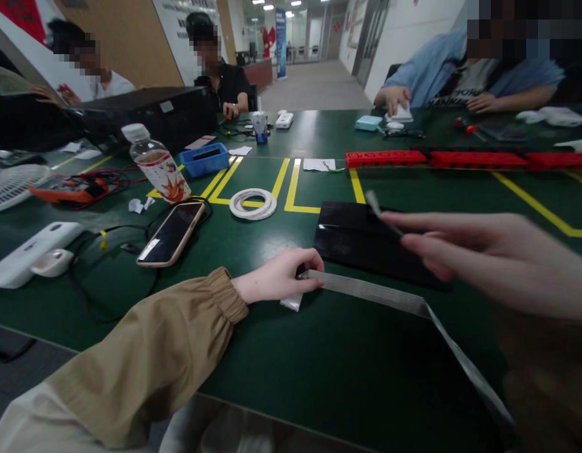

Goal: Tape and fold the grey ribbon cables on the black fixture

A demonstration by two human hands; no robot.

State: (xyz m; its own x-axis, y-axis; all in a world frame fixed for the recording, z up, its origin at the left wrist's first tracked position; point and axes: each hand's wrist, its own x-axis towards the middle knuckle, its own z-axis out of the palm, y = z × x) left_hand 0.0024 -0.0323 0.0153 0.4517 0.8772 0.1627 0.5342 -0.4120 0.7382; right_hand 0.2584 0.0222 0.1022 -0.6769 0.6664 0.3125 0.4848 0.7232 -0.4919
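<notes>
My left hand (291, 274) rests low over the table with thumb and fingers pinched on one end of a flat grey ribbon cable (366, 289). From there the ribbon cable runs right, bends, and drops toward the lower right under my right arm. A small white piece (291, 303) shows beneath my left hand. My right hand (479, 251) is raised at the right, its thumb and forefinger closed on a thin greyish strip (374, 204) with a pale tip; blur hides its kind. Behind both hands lies a flat black sheet or pouch (347, 233).
On the green table (272, 352) are tape rolls (253, 204), a phone (173, 234), a drink bottle (156, 163), a blue bin (204, 160), a white power bank (33, 251), black cables and an orange multimeter (68, 187). Red strips (477, 160) lie at the back right. Several people sit beyond.
</notes>
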